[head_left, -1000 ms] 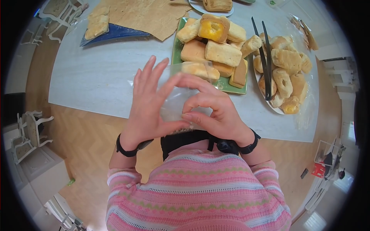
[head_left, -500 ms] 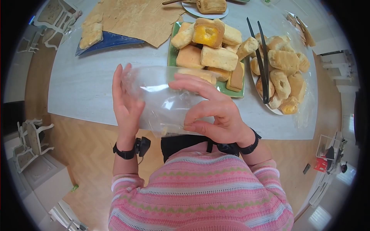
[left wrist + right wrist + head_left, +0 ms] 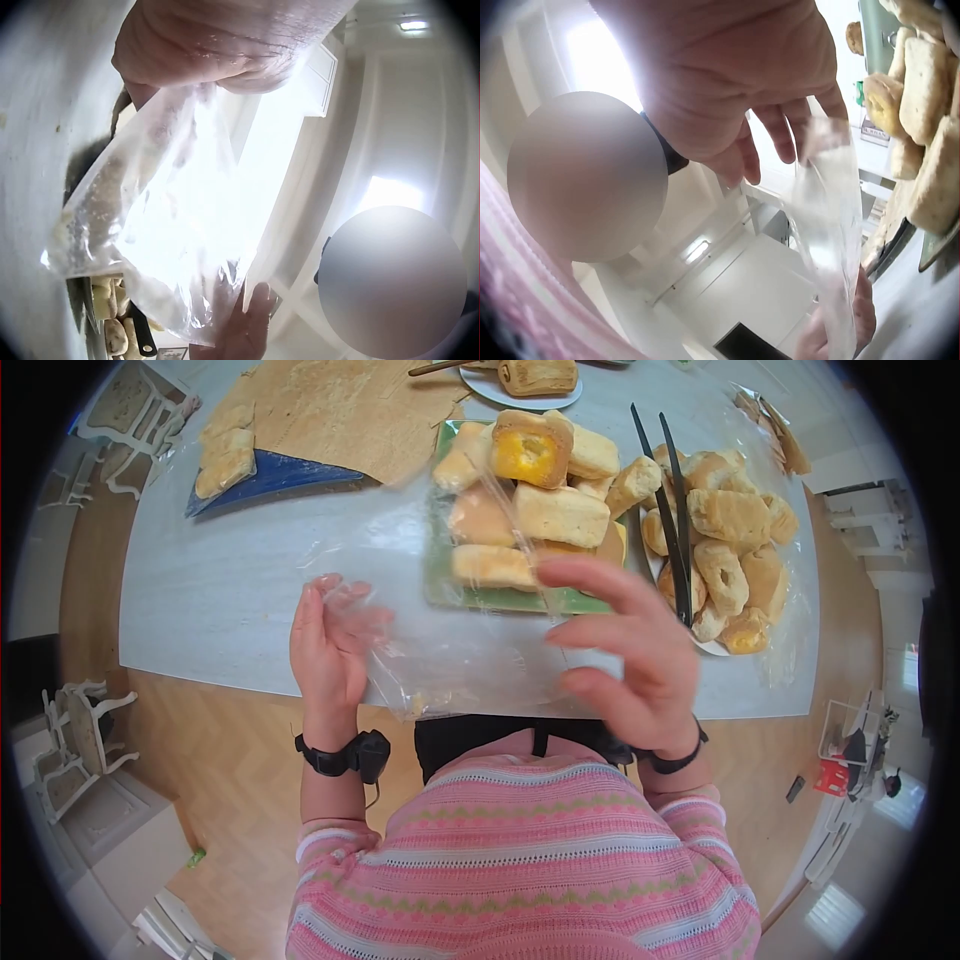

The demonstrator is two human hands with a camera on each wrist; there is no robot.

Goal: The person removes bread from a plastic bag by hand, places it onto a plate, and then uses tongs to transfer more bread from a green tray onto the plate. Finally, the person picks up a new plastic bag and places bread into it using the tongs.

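A clear plastic bag [image 3: 460,650] is spread above the near side of the table, in front of the green plate [image 3: 437,575] of bread pieces. My left hand [image 3: 335,650] holds its left side, with bent fingers showing through the film. From that hand [image 3: 217,45] the bag [image 3: 176,202] hangs gathered in the left wrist view. My right hand [image 3: 635,660] is at the bag's right edge, its fingers apart and slightly bent. In the right wrist view, this hand's [image 3: 735,82] fingertips are beside the bag [image 3: 829,217]; whether they touch it is unclear.
Black tongs [image 3: 678,525] lie over a white plate of bread [image 3: 735,515] on the right. Brown paper [image 3: 345,415] and a blue tray [image 3: 280,480] with wrapped bread [image 3: 228,460] are at the back left. Behind the green plate is a smaller plate [image 3: 520,400].
My hands have moved apart, spreading the bag between them. The right hand has shifted right, and its thumb and forefinger have separated. The left hand has moved left.
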